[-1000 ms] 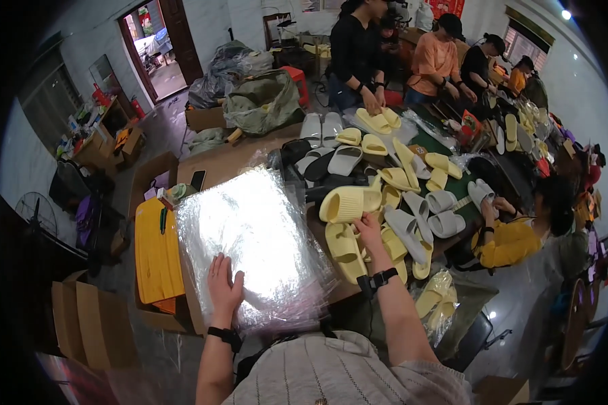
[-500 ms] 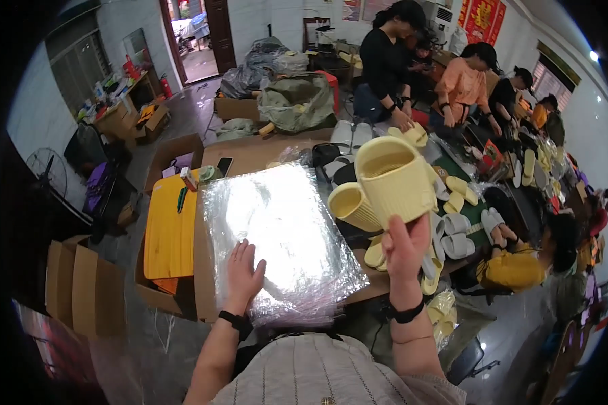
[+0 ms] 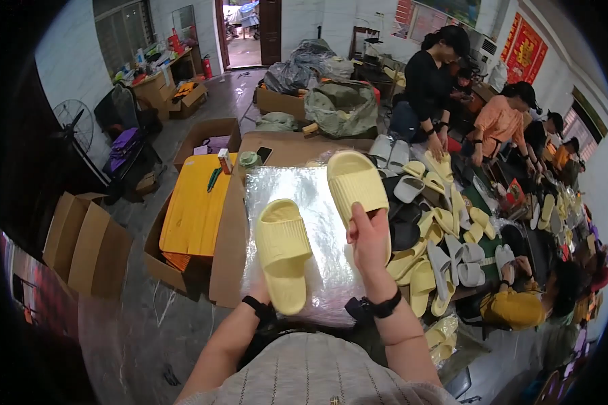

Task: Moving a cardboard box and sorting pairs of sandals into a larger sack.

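My right hand grips a pale yellow slide slipper by its side, thumb over the ribbed strap, and holds it up over the stack of shiny clear plastic bags. A matching yellow slipper is raised to the left of it, toe end up. My left hand is at that slipper's lower left edge, holding it from behind, so its fingers are mostly hidden. The bags lie flat on a cardboard-topped table beneath both slippers.
Piled yellow, grey and black slippers cover the table to the right, where several co-workers handle slippers. On the left stands a carton with yellow sheets, a green cutter on top. A phone lies beyond the bags.
The slippers moved left from the pile to above the bags. My left hand left the bags and took one slipper; the right keeps the other. The view shifted too.
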{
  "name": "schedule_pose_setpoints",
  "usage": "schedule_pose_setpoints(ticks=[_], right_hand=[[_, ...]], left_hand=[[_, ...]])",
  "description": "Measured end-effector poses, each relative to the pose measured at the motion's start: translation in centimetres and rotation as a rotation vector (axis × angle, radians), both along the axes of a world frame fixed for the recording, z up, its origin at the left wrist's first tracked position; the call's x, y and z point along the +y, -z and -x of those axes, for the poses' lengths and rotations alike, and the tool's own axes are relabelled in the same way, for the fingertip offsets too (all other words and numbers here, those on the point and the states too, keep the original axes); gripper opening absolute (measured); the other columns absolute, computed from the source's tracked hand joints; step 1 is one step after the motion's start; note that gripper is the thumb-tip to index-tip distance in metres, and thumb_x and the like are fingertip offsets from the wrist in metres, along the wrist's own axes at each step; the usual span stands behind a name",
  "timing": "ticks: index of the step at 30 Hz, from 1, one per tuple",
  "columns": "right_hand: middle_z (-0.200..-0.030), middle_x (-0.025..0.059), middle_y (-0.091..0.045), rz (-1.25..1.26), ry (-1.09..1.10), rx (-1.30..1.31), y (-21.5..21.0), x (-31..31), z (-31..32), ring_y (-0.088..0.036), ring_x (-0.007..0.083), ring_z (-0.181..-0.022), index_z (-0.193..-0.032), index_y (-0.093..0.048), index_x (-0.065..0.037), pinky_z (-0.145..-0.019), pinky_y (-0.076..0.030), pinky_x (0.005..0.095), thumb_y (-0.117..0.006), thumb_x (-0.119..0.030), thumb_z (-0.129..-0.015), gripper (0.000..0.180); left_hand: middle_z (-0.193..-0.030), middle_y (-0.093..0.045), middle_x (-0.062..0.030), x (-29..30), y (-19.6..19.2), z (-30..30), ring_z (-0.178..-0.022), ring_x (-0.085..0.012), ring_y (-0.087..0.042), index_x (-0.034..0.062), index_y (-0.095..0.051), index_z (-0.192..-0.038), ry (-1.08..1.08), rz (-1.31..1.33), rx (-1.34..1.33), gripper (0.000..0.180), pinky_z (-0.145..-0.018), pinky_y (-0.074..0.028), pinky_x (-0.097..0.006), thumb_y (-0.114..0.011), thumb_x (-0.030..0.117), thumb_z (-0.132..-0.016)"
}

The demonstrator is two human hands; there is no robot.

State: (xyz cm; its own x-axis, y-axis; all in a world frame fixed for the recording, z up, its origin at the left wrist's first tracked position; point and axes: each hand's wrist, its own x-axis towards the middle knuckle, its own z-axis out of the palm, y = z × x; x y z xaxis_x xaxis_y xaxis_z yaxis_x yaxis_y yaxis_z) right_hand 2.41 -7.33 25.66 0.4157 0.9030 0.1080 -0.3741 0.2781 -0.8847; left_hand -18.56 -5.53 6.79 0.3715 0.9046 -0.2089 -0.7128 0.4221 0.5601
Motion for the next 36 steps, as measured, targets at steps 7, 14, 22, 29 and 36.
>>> schedule_pose_setpoints(ticks=[7,14,22,29,36], right_hand=[[-0.075,0.0037,-0.056,0.334,-0.176,-0.070,10.0,2.2,2.2,-0.050,0.0097,-0.054,-0.099,-0.053,-0.001,-0.048,-0.043,0.0267,-0.069,-0.017,-0.092,0.024],[-0.106,0.0216,-0.059,0.401,-0.134,-1.207,11.7,1.2,4.7,-0.065,0.0371,-0.087,-0.105,-0.058,0.005,-0.075,-0.054,0.0466,-0.078,-0.049,-0.077,0.064],[-0.091,0.0256,-0.062,0.440,0.032,-1.383,14.3,2.5,3.4,-0.065,0.0430,-0.080,-0.090,-0.063,0.003,-0.072,-0.053,0.0508,-0.062,-0.037,-0.090,0.039],[-0.088,0.0267,-0.060,0.457,0.217,-1.335,16.0,-1.5,-2.5,-0.062,0.0449,-0.080,-0.087,-0.060,0.004,-0.070,-0.050,0.0515,-0.064,-0.030,-0.091,0.035],[-0.078,0.0242,-0.058,0.494,0.284,-1.139,14.5,-9.2,-7.2,-0.056,0.0387,-0.067,-0.083,-0.055,0.008,-0.063,-0.046,0.0444,-0.065,-0.015,-0.086,0.026]], left_hand=[[-0.108,-0.071,-0.0085,-0.8,-7.8,-0.8,-0.092,-0.0148,-0.069,0.0009,-0.066,-0.117,-0.107,-0.355,0.646,0.030,-0.076,-0.057,-0.033,-0.071,0.008,-0.089],[-0.104,-0.071,-0.0111,0.1,-5.7,0.2,-0.089,-0.0160,-0.068,-0.0007,-0.065,-0.114,-0.105,-0.401,0.847,0.031,-0.074,-0.057,-0.033,-0.072,0.010,-0.086],[-0.129,-0.060,-0.0210,1.4,-3.4,0.4,-0.130,-0.0384,-0.047,0.0044,-0.063,-0.122,-0.114,-1.059,1.542,0.048,-0.112,-0.034,-0.048,-0.063,0.031,-0.082],[-0.151,-0.039,-0.0227,1.9,-3.4,1.8,-0.142,-0.0420,-0.031,0.0018,-0.052,-0.135,0.141,-0.938,1.498,0.065,-0.118,-0.027,-0.047,-0.065,0.027,-0.077],[-0.154,-0.030,-0.0292,1.9,-4.5,2.6,-0.145,-0.0457,-0.024,0.0029,-0.051,-0.136,0.270,-1.216,1.639,0.083,-0.118,-0.026,-0.049,-0.077,0.051,-0.073]])
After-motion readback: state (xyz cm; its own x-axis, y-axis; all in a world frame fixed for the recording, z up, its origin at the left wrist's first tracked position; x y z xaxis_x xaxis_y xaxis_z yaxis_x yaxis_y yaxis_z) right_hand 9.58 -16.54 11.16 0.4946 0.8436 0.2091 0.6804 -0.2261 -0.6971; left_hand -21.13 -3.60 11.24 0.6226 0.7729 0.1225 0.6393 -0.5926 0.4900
